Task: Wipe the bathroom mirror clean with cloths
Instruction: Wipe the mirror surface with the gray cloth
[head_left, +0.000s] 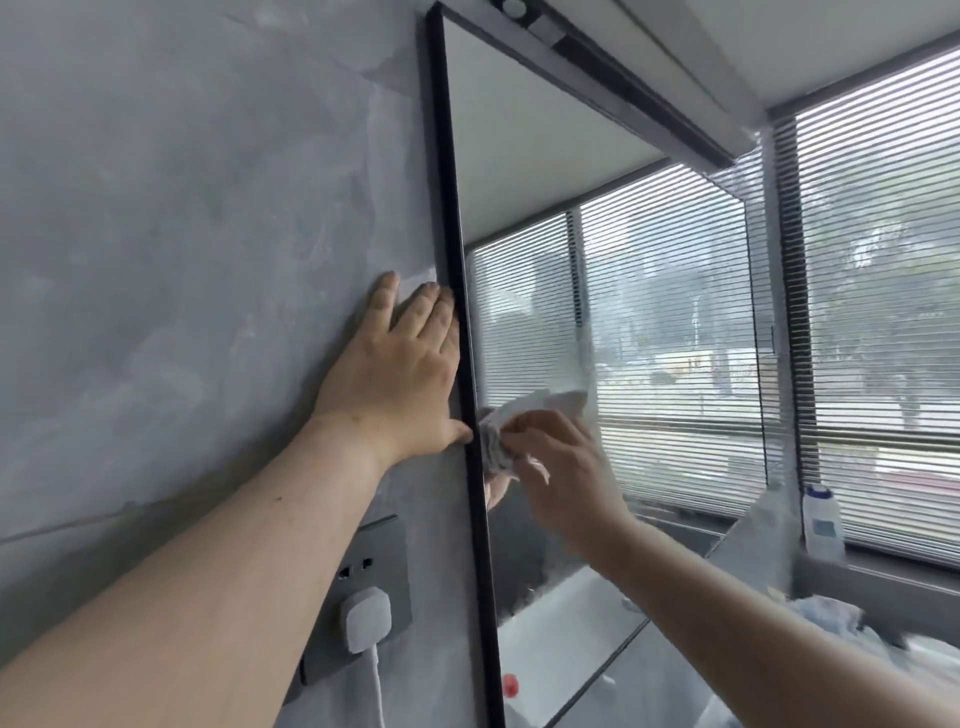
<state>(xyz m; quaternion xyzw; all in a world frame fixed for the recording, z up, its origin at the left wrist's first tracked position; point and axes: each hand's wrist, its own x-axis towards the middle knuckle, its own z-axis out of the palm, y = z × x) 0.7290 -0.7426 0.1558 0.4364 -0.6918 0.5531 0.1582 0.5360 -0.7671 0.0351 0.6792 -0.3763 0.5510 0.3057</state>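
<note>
The mirror (524, 171) has a thin black frame and hangs on a grey wall; its glass reflects the window blinds and the ceiling. My left hand (400, 364) lies flat on the wall with spread fingers, its thumb touching the mirror's left frame edge. My right hand (561, 462) holds a crumpled white cloth (511, 421) and presses it on the glass close to the left frame, about mid-height. Part of the cloth is hidden under my fingers.
A grey wall socket (374, 571) with a white plug (366, 618) and cable sits below my left forearm. A white bottle (823, 519) stands on the window ledge at right. Slatted blinds (883, 312) cover the window. Blurred items lie at bottom right.
</note>
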